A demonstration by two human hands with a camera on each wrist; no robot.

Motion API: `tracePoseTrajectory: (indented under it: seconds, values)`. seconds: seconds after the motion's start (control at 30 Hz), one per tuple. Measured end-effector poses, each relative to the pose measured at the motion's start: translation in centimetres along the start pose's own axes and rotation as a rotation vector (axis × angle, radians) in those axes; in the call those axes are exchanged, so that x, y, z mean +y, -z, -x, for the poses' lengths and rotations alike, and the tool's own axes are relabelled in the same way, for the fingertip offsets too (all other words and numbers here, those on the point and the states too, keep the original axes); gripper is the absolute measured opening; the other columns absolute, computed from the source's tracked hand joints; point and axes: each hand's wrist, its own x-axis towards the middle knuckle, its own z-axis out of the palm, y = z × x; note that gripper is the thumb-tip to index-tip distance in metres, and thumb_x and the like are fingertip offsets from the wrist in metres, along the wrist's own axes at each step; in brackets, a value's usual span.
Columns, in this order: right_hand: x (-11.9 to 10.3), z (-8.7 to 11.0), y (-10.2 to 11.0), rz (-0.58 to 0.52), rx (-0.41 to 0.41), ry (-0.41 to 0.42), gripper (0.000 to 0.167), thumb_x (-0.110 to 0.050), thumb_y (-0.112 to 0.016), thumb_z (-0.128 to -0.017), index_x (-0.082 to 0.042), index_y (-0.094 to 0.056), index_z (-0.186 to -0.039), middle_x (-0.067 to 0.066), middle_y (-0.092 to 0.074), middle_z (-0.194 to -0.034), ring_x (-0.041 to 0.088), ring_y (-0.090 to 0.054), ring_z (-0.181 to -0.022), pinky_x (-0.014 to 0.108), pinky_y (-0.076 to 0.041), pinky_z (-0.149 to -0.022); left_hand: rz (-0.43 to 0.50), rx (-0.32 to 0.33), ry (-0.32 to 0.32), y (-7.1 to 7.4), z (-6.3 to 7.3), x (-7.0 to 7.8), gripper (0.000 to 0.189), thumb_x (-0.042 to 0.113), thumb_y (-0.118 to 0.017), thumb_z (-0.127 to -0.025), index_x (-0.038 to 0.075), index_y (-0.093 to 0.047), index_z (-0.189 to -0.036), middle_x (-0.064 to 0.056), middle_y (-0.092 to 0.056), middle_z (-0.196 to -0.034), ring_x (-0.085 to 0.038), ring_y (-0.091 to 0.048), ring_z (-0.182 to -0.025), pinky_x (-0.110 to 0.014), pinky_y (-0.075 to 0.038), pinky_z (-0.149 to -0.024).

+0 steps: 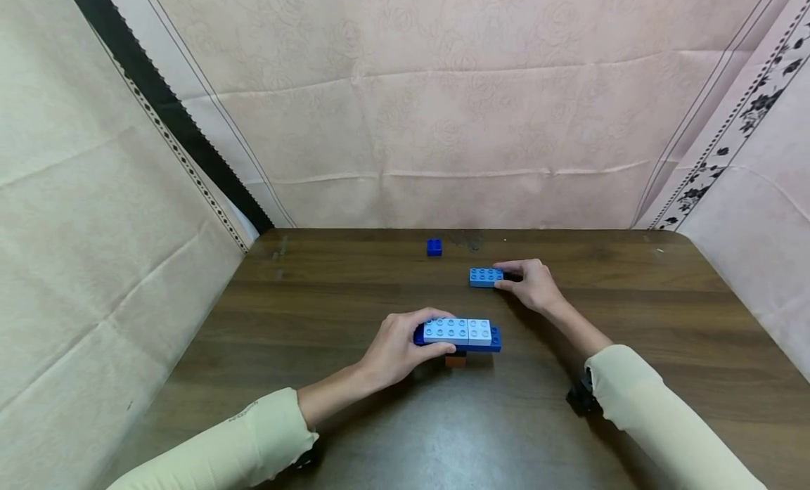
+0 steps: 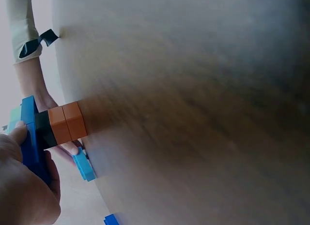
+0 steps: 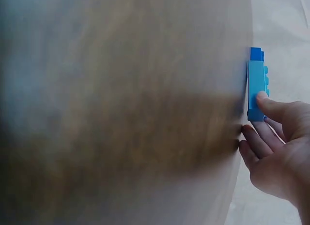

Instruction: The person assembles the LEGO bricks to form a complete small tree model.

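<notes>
My left hand [image 1: 399, 342] grips a built stack of toy bricks by its left end, thumb on the near side and fingers behind. A long dark blue brick [image 1: 496, 339] forms its wide layer, with two pale blue bricks [image 1: 446, 331] side by side on top. Under it, in the left wrist view, come a black brick [image 2: 44, 130] and two orange bricks [image 2: 68, 122], their lower end close over the table. Farther off to the right, my right hand [image 1: 536, 286] pinches the right end of a light blue brick [image 1: 484, 278], studs up, at the tabletop.
Beyond the light blue brick, a small dark blue brick [image 1: 434, 247] sits near the far edge of the brown wooden table [image 1: 329, 286]. Patterned cloth [image 1: 455, 124] hangs behind the table and along both sides.
</notes>
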Motion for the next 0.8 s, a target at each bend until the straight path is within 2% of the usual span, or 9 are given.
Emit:
tracePoseTrajectory:
  seconds: [0.2, 0.4, 0.53, 0.8]
  values:
    - [-1.1, 0.9, 0.0, -0.04, 0.019, 0.05, 0.034, -0.013, -0.075, -0.102, -0.002, -0.073, -0.133, 0.022, -0.071, -0.132, 0.039, -0.066, -0.126, 0.058, -0.053, -0.103, 0.035, -0.014, 0.048, 0.1, 0.0, 0.0, 0.04, 0.028, -0.084, -0.095, 0.021, -0.071, -0.133, -0.001, -0.074, -0.128, -0.01, -0.071, -0.11, -0.029, -0.058, -0.094]
    - [-3.7, 2.7, 0.6, -0.11, 0.013, 0.091, 0.032, -0.014, -0.077, -0.1, -0.007, -0.075, -0.131, 0.014, -0.074, -0.128, 0.03, -0.072, -0.117, 0.048, -0.058, -0.097, 0.085, -0.01, 0.105, 0.1, 0.0, 0.1, 0.04, 0.027, -0.086, -0.093, 0.02, -0.072, -0.13, 0.0, -0.074, -0.126, -0.009, -0.071, -0.108, -0.028, -0.058, -0.092]
    - [-5.4, 4.0, 1.0, -0.162, -0.014, 0.121, 0.033, -0.015, -0.078, -0.099, -0.009, -0.075, -0.131, 0.011, -0.076, -0.125, 0.025, -0.074, -0.11, 0.039, -0.06, -0.094, 0.09, -0.005, 0.108, 0.1, 0.0, 0.0, 0.04, 0.026, -0.086, -0.093, 0.019, -0.072, -0.13, 0.0, -0.074, -0.125, -0.009, -0.07, -0.107, -0.028, -0.058, -0.091]
    - [-7.6, 6.0, 1.3, -0.236, -0.071, 0.171, 0.033, -0.014, -0.08, -0.098, -0.009, -0.075, -0.13, 0.009, -0.076, -0.124, 0.023, -0.074, -0.11, 0.03, -0.06, -0.092, 0.095, -0.004, 0.1, 0.1, 0.1, 0.0, 0.039, 0.026, -0.086, -0.094, 0.019, -0.072, -0.13, 0.0, -0.075, -0.124, -0.009, -0.07, -0.104, -0.029, -0.058, -0.09]
